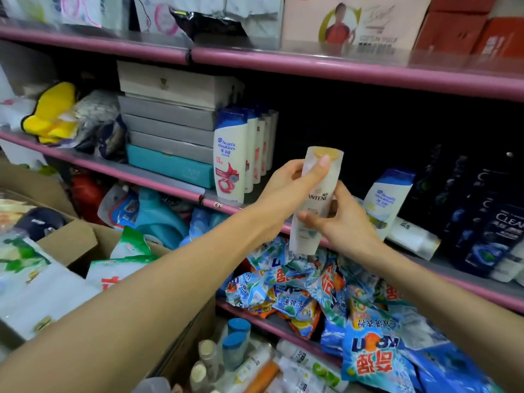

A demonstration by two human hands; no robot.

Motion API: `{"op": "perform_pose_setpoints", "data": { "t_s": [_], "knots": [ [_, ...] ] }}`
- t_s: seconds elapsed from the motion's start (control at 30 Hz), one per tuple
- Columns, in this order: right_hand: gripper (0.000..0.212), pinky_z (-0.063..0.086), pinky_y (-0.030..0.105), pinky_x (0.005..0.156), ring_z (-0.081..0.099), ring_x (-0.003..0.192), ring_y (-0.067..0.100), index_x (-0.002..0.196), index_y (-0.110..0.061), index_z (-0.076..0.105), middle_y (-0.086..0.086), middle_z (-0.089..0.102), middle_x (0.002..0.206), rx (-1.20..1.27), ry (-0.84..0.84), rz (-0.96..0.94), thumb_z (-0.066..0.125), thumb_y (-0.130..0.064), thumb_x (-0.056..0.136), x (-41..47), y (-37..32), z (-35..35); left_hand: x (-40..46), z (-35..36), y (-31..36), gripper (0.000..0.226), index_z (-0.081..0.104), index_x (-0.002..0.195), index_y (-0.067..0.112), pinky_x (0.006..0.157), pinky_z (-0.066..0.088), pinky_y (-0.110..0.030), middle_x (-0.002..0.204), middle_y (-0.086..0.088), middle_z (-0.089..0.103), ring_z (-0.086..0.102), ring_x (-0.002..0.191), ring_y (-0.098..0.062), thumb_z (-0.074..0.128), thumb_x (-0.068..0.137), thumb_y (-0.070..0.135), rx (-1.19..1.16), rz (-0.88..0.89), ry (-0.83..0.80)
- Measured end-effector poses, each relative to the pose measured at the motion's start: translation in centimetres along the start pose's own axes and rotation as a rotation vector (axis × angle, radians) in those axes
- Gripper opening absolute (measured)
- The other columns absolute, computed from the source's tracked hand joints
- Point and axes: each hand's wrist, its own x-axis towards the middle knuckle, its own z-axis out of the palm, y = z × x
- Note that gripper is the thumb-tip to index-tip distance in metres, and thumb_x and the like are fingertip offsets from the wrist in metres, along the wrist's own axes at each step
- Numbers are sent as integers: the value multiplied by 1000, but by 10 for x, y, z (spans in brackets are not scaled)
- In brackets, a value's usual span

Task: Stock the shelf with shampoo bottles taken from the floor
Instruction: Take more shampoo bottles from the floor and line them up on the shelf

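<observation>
**Both hands hold a white shampoo bottle at the shelf**

Nearest the camera, the left forearm (136,302) runs from the lower left of the frame up toward the centre. The right forearm (442,293) comes in from the lower right. At centre frame the two hands meet on one white shampoo bottle (313,199) with a gold cap, held upright and slightly tilted in front of the pink-edged shelf (158,181). The left hand (286,188) grips the upper part of the bottle, thumb lying along its front near the cap. The right hand (340,219) grips the lower part, thumb across the front and fingers wrapped behind.

On the shelf left of centre stands a row of white bottles with blue caps (231,154), beside a stack of flat boxes (170,117). Right of centre, another blue-capped bottle (388,199) leans, with dark bottles (487,222) at the right edge. Below, blue detergent bags (306,290) are piled up. More bottles (235,344) lie at bottom centre, beside a cardboard box (71,236) at the left.
</observation>
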Motion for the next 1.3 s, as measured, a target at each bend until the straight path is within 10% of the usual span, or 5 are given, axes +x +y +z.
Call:
{"op": "perform_pose_setpoints", "data": {
  "t_s": [0.23, 0.57, 1.3],
  "knots": [
    [48, 51, 18, 68, 61, 85, -4, 106, -31, 50, -17, 62, 96, 32, 129, -26, 81, -31, 69, 66, -9, 26, 3, -32, -65, 57, 38, 139, 12, 98, 42, -30, 134, -4, 51, 51, 118, -15, 60, 86, 13, 473, -48, 320],
    [44, 57, 38, 79, 66, 89, 13, 102, -26, 51, -9, 66, 98, 8, 146, 31, 79, -36, 70, 113, 8, 90, 56, -44, -105, 56, 48, 119, 14, 97, 35, -39, 122, -4, 57, 46, 118, -25, 68, 79, 48, 942, -130, 510],
    [45, 56, 30, 78, 66, 97, 13, 110, -19, 52, -3, 67, 111, 11, 128, 20, 76, -34, 76, 104, 4, 99, 66, -53, -116, 45, 53, 106, 14, 93, 33, -37, 112, -4, 60, 42, 109, -26, 62, 76, 47, 1003, -76, 667]
  ]
}}
